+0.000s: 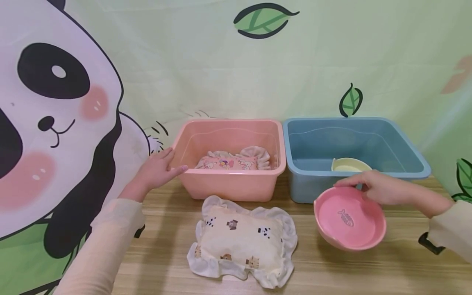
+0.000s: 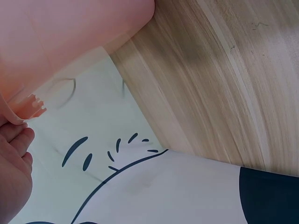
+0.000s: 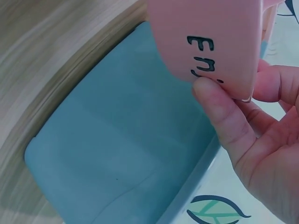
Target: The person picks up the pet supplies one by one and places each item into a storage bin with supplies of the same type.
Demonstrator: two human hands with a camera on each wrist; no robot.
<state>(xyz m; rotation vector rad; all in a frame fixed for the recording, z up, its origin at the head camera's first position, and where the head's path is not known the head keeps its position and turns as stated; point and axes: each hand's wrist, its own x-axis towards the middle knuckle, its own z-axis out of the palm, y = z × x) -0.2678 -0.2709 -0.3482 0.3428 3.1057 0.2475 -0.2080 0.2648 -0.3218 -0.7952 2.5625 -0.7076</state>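
Observation:
My right hand (image 1: 385, 186) pinches the rim of a pink bowl (image 1: 348, 223), tilted with its fish-bone-marked inside facing me, in front of the blue bin. Dark lettering on the bowl's outer wall (image 3: 210, 51) shows in the right wrist view, beside the thumb. On the left rim of the pink bin (image 1: 225, 186) rests my left hand (image 1: 156, 170), its fingers fairly straight; the left wrist view catches only part of it. Inside that bin lies a pink ruffled pillow (image 1: 228, 163). A cream pillow (image 1: 241, 239) with animal prints and white ruffles lies on the table in front.
To the right of the pink bin stands the blue bin (image 1: 306, 184), their rims nearly touching. It contains a pale yellow dish (image 1: 350, 164), partly hidden by the front rim. Behind them hangs a green cloth (image 1: 206, 61) printed with a panda. The wood-grain table (image 1: 162, 254) lies underneath.

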